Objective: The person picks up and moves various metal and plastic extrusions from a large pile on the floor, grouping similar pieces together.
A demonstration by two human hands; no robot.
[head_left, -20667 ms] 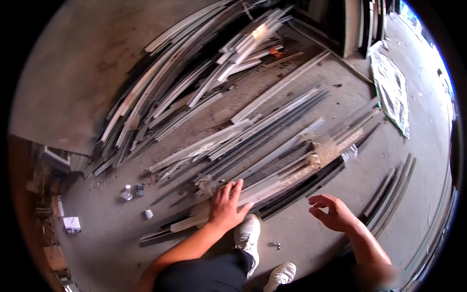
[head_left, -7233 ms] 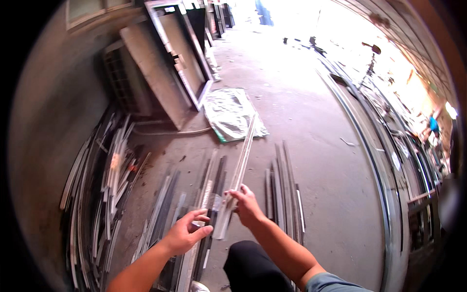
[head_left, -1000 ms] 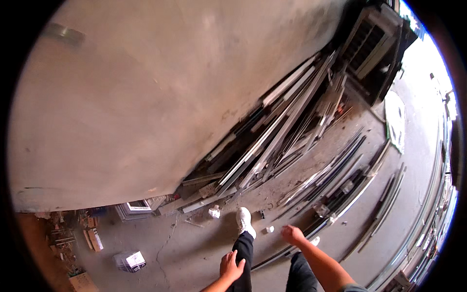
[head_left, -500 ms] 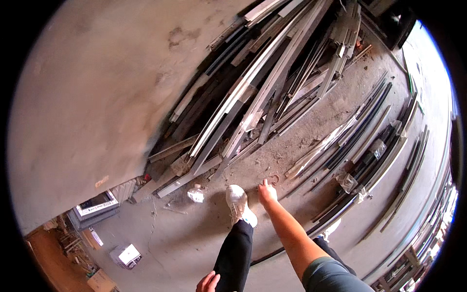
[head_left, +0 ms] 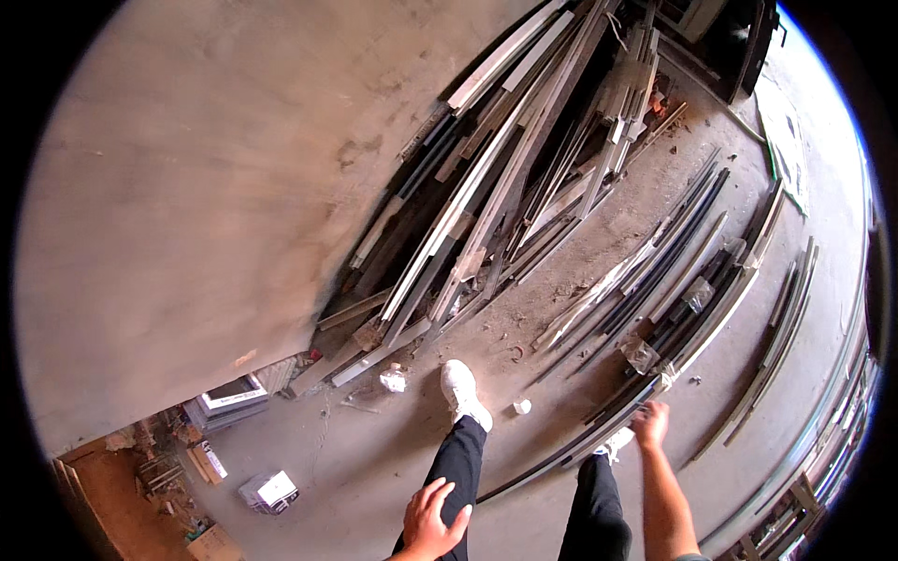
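Head view; looks down over hands (head_left: 432, 525)

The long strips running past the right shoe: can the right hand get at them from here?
Probably, though only by stooping: the right hand seems to hang well above the floor, where the long strips lie. Nothing appears to stand between them, so the way down looks free.

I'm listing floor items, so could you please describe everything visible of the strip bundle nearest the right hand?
The strip bundle gathers long dark and pale pieces, perhaps metal or plastic, lying roughly parallel on the floor. Crumpled clear wrapping shows in patches; a pale strip edges its right side. It looks curved, probably from the lens. The right shoe is beside it; contact is unclear.
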